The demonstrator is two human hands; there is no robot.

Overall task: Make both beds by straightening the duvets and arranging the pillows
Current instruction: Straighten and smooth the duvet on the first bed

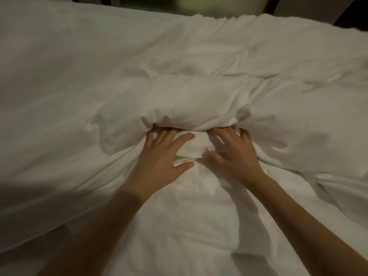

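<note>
White duvet bunched just beyond spread fingers, both hands pressing

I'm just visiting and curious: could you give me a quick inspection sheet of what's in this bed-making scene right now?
Surface: bed covered in white bedding, wrinkled all over.
Job's things: white duvet bunched into a thick roll across the middle, not yet flat; no pillow clearly told apart.
Clutter: nothing seen.
Hands: left hand and right hand lie side by side, fingers spread, on the fabric at the roll's near edge.
Cables: nothing seen.
Surroundings: dark frame or headboard beyond the far edge; dim, blurred light.
</note>
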